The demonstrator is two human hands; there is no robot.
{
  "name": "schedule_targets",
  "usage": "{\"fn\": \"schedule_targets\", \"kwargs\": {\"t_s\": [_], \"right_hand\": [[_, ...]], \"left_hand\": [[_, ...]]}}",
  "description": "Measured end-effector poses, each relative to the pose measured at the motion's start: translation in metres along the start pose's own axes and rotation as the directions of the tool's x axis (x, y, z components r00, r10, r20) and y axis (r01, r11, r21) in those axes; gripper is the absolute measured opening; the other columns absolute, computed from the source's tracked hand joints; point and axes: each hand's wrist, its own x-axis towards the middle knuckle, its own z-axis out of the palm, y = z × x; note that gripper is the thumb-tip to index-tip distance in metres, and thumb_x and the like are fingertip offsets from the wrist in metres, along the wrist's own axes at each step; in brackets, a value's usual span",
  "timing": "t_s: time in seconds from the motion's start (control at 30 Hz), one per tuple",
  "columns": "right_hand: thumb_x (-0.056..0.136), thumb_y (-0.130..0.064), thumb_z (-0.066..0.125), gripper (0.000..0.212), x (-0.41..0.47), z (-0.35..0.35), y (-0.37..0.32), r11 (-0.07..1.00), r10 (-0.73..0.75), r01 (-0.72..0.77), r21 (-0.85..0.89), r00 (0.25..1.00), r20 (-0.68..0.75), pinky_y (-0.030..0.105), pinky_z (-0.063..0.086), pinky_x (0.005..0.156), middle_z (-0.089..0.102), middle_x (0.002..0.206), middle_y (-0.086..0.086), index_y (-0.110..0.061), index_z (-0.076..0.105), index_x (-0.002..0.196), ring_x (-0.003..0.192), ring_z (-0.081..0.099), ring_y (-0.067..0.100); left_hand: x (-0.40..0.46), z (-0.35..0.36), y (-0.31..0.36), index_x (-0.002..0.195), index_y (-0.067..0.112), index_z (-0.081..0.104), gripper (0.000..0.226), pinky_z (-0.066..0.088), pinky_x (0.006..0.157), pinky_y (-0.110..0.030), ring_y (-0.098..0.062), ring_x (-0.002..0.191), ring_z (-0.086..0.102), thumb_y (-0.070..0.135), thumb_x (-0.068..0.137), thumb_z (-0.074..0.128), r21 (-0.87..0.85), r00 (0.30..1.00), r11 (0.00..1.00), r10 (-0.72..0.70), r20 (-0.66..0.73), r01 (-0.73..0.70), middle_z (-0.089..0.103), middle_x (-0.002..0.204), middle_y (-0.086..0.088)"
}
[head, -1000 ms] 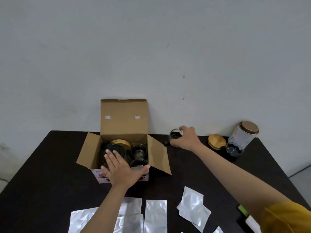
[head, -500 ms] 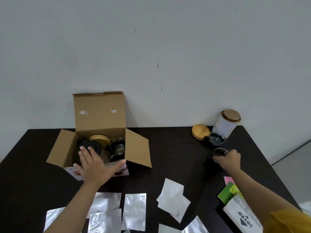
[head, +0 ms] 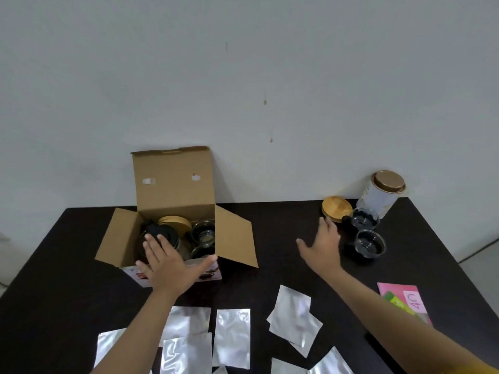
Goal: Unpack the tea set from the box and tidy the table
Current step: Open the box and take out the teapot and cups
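The cardboard box sat open on the black table, lid flap upright vs. the wall, side flaps splayed L & R. Inside: a glass teapot w/ a black lid at left, a round wooden lid behind it, and two glass cups stacked front-to-back at the right side of the box. The left hand lay flat on the box's near edge, fingers straight & spread, fingertips over the teapot, thumb out along the front rim; holding nothing.

The right hand hovered over the table well to the right of the box, fingers straight & spread wide, empty. Just right of it stood two glass cups w/ black handles: near cup and far cup, close together, one behind the other; hand not touching either. A wooden coaster lay beside the far cup on its left, and a white tin w/ a bronze lid stood at the back right corner, near the wall.

Along the near edge lay silver foil pouches, approx. flat, some overlapping, spread from left to centre-right. A pink card w/ a green slip on it lay at right, partly hidden by the right forearm.
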Motion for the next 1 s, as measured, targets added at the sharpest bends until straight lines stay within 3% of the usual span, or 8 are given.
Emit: {"fn": "schedule_targets", "kwargs": {"t_s": [0.07, 0.17, 0.3, 0.43, 0.57, 0.77, 0.9, 1.0], "right_hand": [[0.084, -0.024, 0.071, 0.07, -0.013, 0.015, -0.046, 0.974, -0.164, 0.148, 0.17, 0.983, 0.087, 0.035, 0.031, 0.112, 0.035, 0.147, 0.014, -0.002, 0.038, 0.142, 0.138, 0.033, 0.026], [0.084, -0.016, 0.069, 0.057, -0.028, 0.031, -0.12, 0.885, -0.365, 0.315, 0.342, 0.926, 0.091, 0.033, 0.043, 0.103, 0.051, 0.133, 0.014, -0.001, 0.049, 0.135, 0.122, 0.051, 0.024], [0.088, -0.019, 0.063, 0.052, -0.032, 0.057, -0.203, 0.866, -0.444, 0.34, 0.367, 0.861, 0.247, 0.029, 0.049, 0.088, 0.058, 0.127, 0.008, -0.007, 0.047, 0.137, 0.102, 0.062, 0.018], [0.083, -0.014, 0.066, 0.034, -0.011, 0.093, -0.246, 0.913, -0.364, 0.407, 0.011, 0.805, 0.469, 0.035, 0.053, 0.082, 0.057, 0.115, 0.014, -0.003, 0.055, 0.114, 0.104, 0.059, 0.03], [0.085, -0.02, 0.065, 0.028, 0.001, 0.107, -0.254, 0.727, -0.206, 0.576, -0.375, 0.703, 0.68, 0.035, 0.049, 0.085, 0.063, 0.107, 0.014, -0.004, 0.062, 0.107, 0.1, 0.061, 0.029], [0.083, -0.023, 0.067, 0.047, 0.009, 0.134, -0.251, 0.686, -0.15, 0.563, -0.46, 0.728, 0.669, 0.037, 0.047, 0.093, 0.057, 0.119, 0.016, -0.001, 0.052, 0.121, 0.11, 0.056, 0.031], [0.081, -0.022, 0.069, 0.056, 0.014, 0.139, -0.251, 0.72, -0.132, 0.524, -0.454, 0.747, 0.652, 0.035, 0.05, 0.09, 0.055, 0.122, 0.016, 0.001, 0.045, 0.126, 0.111, 0.055, 0.031], [0.08, -0.026, 0.07, 0.059, 0.018, 0.14, -0.251, 0.728, -0.144, 0.522, -0.445, 0.751, 0.645, 0.038, 0.047, 0.095, 0.051, 0.125, 0.017, 0.001, 0.045, 0.127, 0.115, 0.051, 0.034]], "left_hand": [[-0.001, 0.0, 0.002, 0.148, 0.003, -0.017, 0.15, -0.009, 0.112, -0.058, -0.031, 0.144, -0.023, 0.097, 0.045, 0.039, -0.015, 1.0, 1.0, 0.005, 0.009, -0.005, -0.029, 0.154, -0.016], [-0.002, -0.003, 0.002, 0.146, 0.002, -0.021, 0.154, -0.012, 0.111, -0.057, -0.03, 0.142, -0.027, 0.1, 0.04, 0.034, -0.034, 1.0, 0.999, 0.001, 0.027, 0.0, -0.033, 0.152, -0.016], [0.0, -0.005, 0.002, 0.143, 0.002, -0.028, 0.157, -0.013, 0.111, -0.057, -0.03, 0.14, -0.031, 0.101, 0.036, 0.028, -0.016, 0.997, 1.0, -0.021, 0.081, 0.023, -0.039, 0.149, -0.017], [0.002, -0.006, 0.0, 0.143, 0.001, -0.028, 0.155, -0.009, 0.113, -0.057, -0.032, 0.141, -0.029, 0.1, 0.043, 0.035, 0.022, 0.997, 0.999, -0.033, 0.071, 0.031, -0.039, 0.149, -0.018], [-0.001, -0.004, -0.001, 0.145, 0.0, -0.022, 0.153, -0.004, 0.114, -0.057, -0.033, 0.143, -0.023, 0.099, 0.045, 0.039, 0.019, 1.0, 1.0, -0.006, 0.03, 0.005, -0.032, 0.152, -0.02], [0.0, -0.007, -0.003, 0.147, 0.0, -0.017, 0.15, 0.0, 0.115, -0.055, -0.033, 0.145, -0.018, 0.096, 0.049, 0.041, 0.037, 1.0, 0.999, -0.014, 0.004, 0.014, -0.026, 0.154, -0.02], [0.001, -0.006, -0.002, 0.148, 0.0, -0.014, 0.155, 0.0, 0.114, -0.055, -0.033, 0.146, -0.016, 0.098, 0.032, 0.017, -0.006, 1.0, 1.0, -0.015, 0.005, 0.015, -0.023, 0.155, -0.019], [0.003, -0.007, -0.003, 0.147, 0.0, -0.017, 0.154, 0.0, 0.115, -0.055, -0.034, 0.145, -0.017, 0.1, 0.038, 0.026, 0.015, 0.999, 1.0, -0.013, 0.031, 0.012, -0.025, 0.155, -0.02]]}}
